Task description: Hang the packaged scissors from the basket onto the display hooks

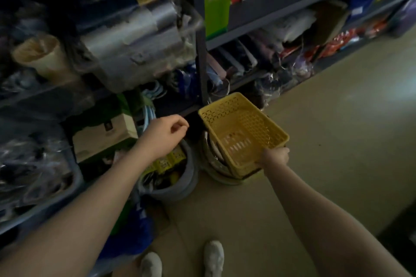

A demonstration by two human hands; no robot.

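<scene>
A yellow perforated plastic basket is tilted over a stack of round tubs on the floor; I see nothing inside it. My right hand grips its near rim. My left hand hovers to the left of the basket, above a grey bucket, with its fingers loosely curled and nothing in them. No packaged scissors and no display hooks can be made out in this dim view.
Dark metal shelving packed with wrapped goods fills the left and back. A grey bucket holding yellow packets stands by the stacked tubs. A blue bag lies near my feet. Tan floor spreads to the right.
</scene>
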